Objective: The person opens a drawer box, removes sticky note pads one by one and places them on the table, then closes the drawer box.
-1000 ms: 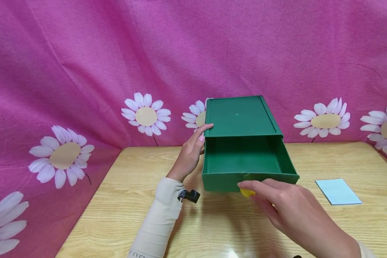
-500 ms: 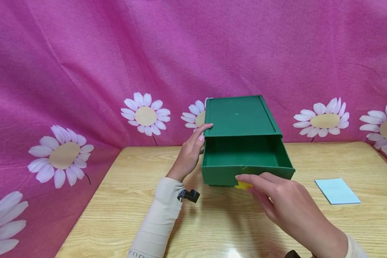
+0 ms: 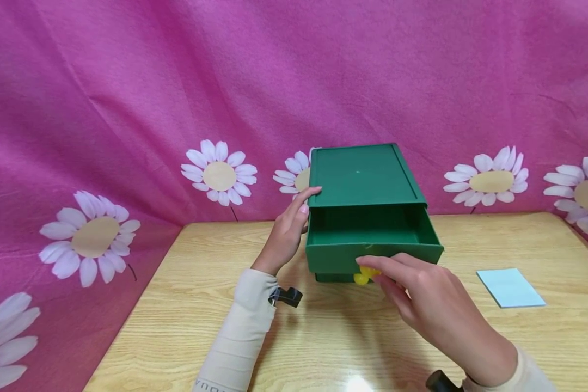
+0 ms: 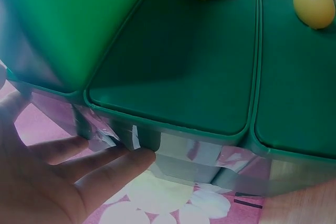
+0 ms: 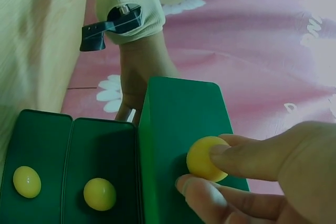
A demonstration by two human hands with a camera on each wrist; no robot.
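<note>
A green plastic drawer cabinet (image 3: 365,174) stands on the table, its top drawer (image 3: 330,258) pulled partway out; the part of the drawer inside that shows is bare. My right hand (image 3: 433,294) pinches the round yellow knob (image 5: 199,156) on that drawer's front between thumb and fingers. Against the cabinet's left side lies my left hand (image 3: 285,237), fingers extended, with the index fingertip over the top edge. In the left wrist view, the left hand's fingers (image 4: 113,174) spread along the side wall. Two lower drawers (image 5: 86,150) are pushed in, each with its own yellow knob (image 5: 100,194).
A light blue pad of paper (image 3: 511,287) lies on the wooden table (image 3: 176,326), right of the cabinet. Behind the table hangs a pink cloth (image 3: 274,81) with white daisies. Black wrist mounts (image 3: 286,296) stick out from the sleeves.
The top drawer has slid partway inward, away from me, and my right hand has moved with it on the knob. My left hand has stayed at the cabinet's side.
</note>
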